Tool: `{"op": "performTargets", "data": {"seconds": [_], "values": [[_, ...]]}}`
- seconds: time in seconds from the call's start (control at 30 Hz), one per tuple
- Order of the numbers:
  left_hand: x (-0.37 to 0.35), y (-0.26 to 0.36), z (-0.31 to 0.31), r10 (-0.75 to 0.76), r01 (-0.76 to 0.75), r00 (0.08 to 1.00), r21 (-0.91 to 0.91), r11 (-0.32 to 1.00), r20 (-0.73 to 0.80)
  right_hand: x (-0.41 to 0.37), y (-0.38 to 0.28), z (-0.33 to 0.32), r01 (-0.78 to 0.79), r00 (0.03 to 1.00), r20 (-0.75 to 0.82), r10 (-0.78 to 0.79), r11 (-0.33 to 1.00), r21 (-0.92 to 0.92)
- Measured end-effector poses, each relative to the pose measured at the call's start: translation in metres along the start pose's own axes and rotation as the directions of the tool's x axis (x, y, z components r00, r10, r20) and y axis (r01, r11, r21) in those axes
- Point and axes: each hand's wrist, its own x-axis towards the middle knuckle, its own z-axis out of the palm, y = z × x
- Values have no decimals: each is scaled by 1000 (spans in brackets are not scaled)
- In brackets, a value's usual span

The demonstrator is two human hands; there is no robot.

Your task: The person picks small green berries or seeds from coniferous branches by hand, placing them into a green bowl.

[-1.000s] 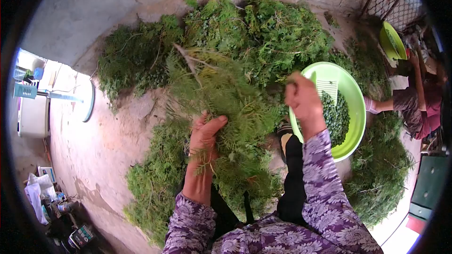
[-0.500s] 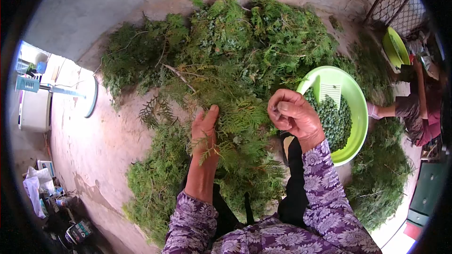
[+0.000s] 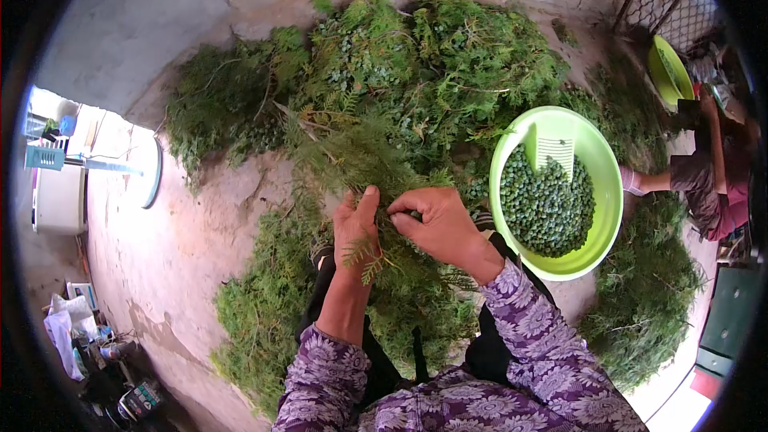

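Note:
My left hand (image 3: 356,224) is closed around a leafy evergreen branch (image 3: 352,148), its thumb pointing up and away from me. Close on its right, my right hand (image 3: 436,224) is closed with thumb and fingertips pinched at the foliage; a dark bit, perhaps a green cone, shows at the fingertips. To the right of that hand stands a lime-green washbasin (image 3: 614,184) with a ribbed washboard panel. Many small green cones (image 3: 548,208) lie in it. A large heap of cut evergreen branches (image 3: 376,56) spreads on the floor beyond both hands.
More branches lie near my legs (image 3: 256,312) and right of the basin (image 3: 648,288). At far right sits another person (image 3: 712,184) beside a second green basin (image 3: 670,72). A white fan base (image 3: 148,168) stands left. Walls close off the far side.
My right hand has moved left from beside the basin to the foliage near my left hand. The left hand still holds the branch. The view has shifted slightly.

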Motion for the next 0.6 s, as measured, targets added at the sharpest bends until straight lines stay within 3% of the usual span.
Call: {"op": "performTargets", "data": {"seconds": [0.07, 0.13, 0.33, 0.4, 0.6], "values": [[-4, 3, 3, -36, 36, 999, 8, 999, -7, -1, 2, 0, 28, 999, -31, -31, 996, -86], [-8, 6, 5, -74, 74, 997, 15, 997, -15, -3, 3, 0, 57, 991, -103, -90, 956, -288], [6, -11, -4, -60, 58, 997, -49, 997, -40, -4, 5, 4, 114, 984, -98, -147, 952, -284], [-1, -5, 0, 66, -65, 998, -145, 987, -1, -4, 2, 4, 116, 987, -71, -144, 945, -307], [-3, 3, -4, 31, -28, 999, -80, 996, 28, -2, 1, 12, 98, 988, -76, -132, 933, -346]]}}
